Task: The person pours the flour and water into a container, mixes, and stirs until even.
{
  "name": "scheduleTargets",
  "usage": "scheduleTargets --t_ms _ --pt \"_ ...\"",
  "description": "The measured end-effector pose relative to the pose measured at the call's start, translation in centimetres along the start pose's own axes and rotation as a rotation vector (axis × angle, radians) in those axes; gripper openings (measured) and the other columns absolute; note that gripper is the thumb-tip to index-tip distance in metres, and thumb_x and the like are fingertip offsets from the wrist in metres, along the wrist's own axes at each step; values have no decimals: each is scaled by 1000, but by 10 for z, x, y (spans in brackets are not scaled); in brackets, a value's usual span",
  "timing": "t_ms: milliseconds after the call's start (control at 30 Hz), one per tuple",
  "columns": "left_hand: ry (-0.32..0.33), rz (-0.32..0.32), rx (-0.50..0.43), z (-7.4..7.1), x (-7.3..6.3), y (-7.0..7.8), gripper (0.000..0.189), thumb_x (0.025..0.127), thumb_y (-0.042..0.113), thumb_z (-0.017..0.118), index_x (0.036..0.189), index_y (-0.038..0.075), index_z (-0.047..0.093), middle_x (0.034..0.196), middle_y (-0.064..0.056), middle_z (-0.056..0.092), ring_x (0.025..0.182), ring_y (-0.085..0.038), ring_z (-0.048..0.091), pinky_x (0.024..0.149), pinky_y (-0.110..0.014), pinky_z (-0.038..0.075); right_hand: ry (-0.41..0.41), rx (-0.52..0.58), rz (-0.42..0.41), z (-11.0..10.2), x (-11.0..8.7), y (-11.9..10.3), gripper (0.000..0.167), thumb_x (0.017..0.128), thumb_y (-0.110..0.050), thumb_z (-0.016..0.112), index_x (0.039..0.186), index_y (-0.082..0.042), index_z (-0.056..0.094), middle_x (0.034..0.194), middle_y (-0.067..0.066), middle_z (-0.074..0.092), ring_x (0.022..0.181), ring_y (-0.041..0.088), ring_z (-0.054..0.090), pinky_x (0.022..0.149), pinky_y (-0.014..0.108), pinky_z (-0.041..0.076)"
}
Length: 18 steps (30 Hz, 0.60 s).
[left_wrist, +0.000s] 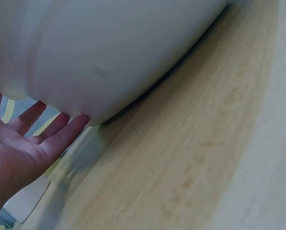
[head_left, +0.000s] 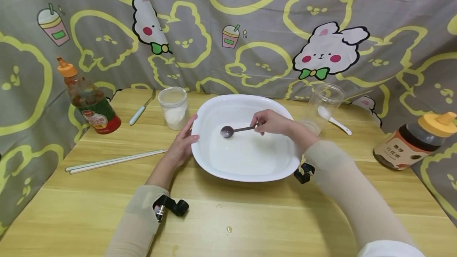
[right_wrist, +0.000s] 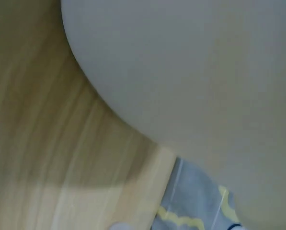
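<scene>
A grey curtain (head_left: pixel 200 70) printed with yellow outlines, white rabbits and pink cups hangs behind a wood-grain table (head_left: pixel 200 225), which has a few wet drops on its near part.

The fingers of the right hand (head_left: pixel 273 123) are curled in a pinch round the handle end of a dark spoon (head_left: pixel 227 131), whose round bowl points to the person's left, over the inside of a white basin (head_left: pixel 246 178). The left hand (head_left: pixel 181 146) has its fingers spread and fairly straight; the thumb lies at the basin's left rim, and in the left wrist view fingertips touch the outer wall. The right wrist view shows the basin's pale side and the table, with the right hand out of sight.

The wide oval basin sits at the middle of the table. Near its left side, toward the curtain, stands a jar (head_left: pixel 175 112) partly filled with white powder. A utensil (head_left: pixel 137 115) with a pale blue handle lies beyond the jar, and two chopsticks (head_left: pixel 118 162) lie side by side to the left of the hand. Farther left stands an orange-capped bottle (head_left: pixel 94 110) of red sauce.

Just right of the basin is a clear container (head_left: pixel 330 94), with a white spoon (head_left: pixel 344 128) partly seen through it. A dark bottle (head_left: pixel 403 146) with a yellow-orange cap stands at the far right.
</scene>
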<state>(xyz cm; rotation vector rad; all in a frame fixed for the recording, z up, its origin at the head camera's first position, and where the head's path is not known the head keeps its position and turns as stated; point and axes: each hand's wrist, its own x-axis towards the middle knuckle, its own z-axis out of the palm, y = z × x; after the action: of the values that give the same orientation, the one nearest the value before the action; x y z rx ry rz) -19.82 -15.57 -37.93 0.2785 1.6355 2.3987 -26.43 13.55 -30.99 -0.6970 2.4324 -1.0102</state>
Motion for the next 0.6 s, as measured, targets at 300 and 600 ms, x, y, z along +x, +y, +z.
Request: scheduleTargets --t_ms 300,600 --pt "5 9 -13 0 0 -1 68 79 3 46 139 22 18 137 -15 20 112 -36 34 79 -41 44 -185 62 -28 5 -23 0 11 79 -2 57 89 -2 60 58 8 52 53 26 41 50 24 34" --pt "5 7 -14 0 0 -1 69 79 4 46 139 22 18 136 -16 20 115 -40 28 83 -46 39 -139 -176 -10 -29 -55 4 11 77 1 54 83 -4 61 58 4 51 54 19 48 50 26 39"
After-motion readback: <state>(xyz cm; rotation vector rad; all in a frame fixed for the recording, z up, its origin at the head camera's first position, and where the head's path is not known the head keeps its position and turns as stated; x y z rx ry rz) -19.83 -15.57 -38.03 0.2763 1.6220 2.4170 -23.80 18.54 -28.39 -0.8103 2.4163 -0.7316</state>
